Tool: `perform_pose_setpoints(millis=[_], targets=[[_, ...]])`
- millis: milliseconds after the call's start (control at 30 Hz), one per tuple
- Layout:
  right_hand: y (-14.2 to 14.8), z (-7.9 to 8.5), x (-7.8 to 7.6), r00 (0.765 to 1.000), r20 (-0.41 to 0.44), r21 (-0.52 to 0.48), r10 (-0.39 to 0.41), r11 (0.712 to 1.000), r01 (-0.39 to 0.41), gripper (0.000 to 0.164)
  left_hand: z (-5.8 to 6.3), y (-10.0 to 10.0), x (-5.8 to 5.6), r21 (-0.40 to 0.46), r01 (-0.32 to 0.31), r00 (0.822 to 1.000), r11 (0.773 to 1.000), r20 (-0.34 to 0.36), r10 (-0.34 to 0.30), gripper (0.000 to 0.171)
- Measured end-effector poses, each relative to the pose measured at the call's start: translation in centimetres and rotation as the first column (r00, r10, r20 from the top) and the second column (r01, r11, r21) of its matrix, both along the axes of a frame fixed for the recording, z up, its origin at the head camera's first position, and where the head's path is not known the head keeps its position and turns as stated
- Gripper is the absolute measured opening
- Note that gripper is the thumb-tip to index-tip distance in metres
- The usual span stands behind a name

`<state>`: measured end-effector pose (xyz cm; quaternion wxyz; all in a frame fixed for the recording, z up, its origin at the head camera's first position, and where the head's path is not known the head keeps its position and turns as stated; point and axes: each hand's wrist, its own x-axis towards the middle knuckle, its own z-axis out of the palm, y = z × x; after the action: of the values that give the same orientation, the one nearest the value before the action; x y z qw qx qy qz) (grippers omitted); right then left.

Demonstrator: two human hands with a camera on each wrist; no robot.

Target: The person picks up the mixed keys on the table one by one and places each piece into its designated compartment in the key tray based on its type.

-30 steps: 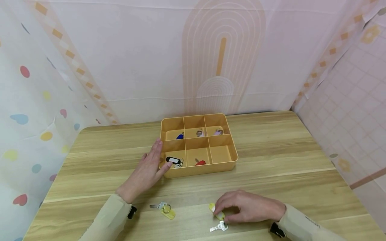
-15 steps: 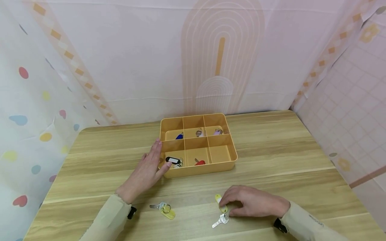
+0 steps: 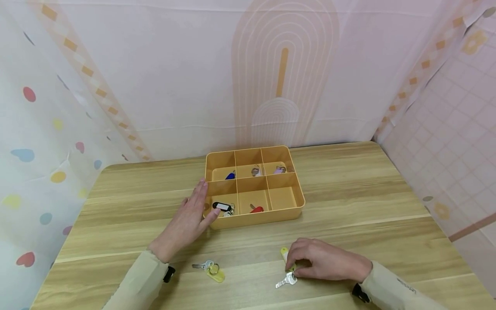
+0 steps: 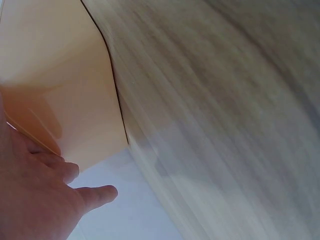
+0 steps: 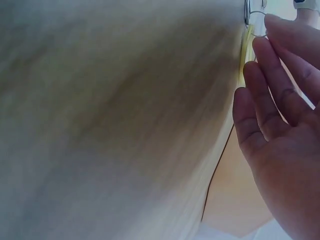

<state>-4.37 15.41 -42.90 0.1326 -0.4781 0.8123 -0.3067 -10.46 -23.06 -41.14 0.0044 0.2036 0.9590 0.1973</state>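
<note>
My left hand [image 3: 185, 224] rests on the left end of an orange six-compartment box [image 3: 257, 219], fingers extended along its side and thumb at the front rim. In the left wrist view its fingers [image 4: 70, 172] lie against the box wall. Down on the table's right part, my right hand [image 3: 327, 260] pinches the ring of a silver key [image 3: 286, 280] with a yellow tag [image 3: 284, 252]. The right wrist view has the thumb and fingertips at the metal ring [image 5: 258, 13], the yellow tag's edge beside them. Another silver key [image 3: 208, 265] with a yellow tag [image 3: 216, 274] lies left of it.
Inside the box are a black tag [image 3: 222, 206], a red tag [image 3: 257, 209], a blue tag [image 3: 230, 175] and pale pink tags with keys at the back. The box stands near the rear of the wooden table [image 3: 356, 189], before a patterned cloth [image 3: 186, 77].
The right hand has shifted slightly right and away from me, and the key with its yellow tag has turned and slid along with it. The left hand and box stay put.
</note>
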Motion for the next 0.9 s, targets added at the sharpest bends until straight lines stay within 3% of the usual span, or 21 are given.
perform_pose_setpoints(millis=[267, 433, 667, 900], targets=[[-0.1, -0.2, -0.2, 0.999, -0.035, 0.011, -0.005, 1.000, 0.005, 0.012, 0.0, 0.0, 0.0, 0.002, -0.003, 1.000, 1.000, 0.006, 0.003, 0.087], [0.0, -0.2, -0.2, 1.000, -0.007, 0.005, -0.020, 1.000, 0.020, 0.010, -0.1, 0.0, -0.1, 0.004, -0.003, 1.000, 1.000, 0.004, 0.003, 0.087], [0.3, 0.3, -0.1, 0.996, 0.069, -0.084, -0.053, 0.995, 0.058, 0.005, -0.1, 0.0, 0.0, 0.000, -0.002, 1.000, 1.000, -0.003, 0.002, 0.086], [0.7, 0.9, -0.1, 0.992, 0.068, -0.184, -0.104, 0.976, 0.115, 0.006, -0.2, 0.0, 0.0, -0.002, -0.002, 1.000, 1.000, -0.002, 0.002, 0.086]])
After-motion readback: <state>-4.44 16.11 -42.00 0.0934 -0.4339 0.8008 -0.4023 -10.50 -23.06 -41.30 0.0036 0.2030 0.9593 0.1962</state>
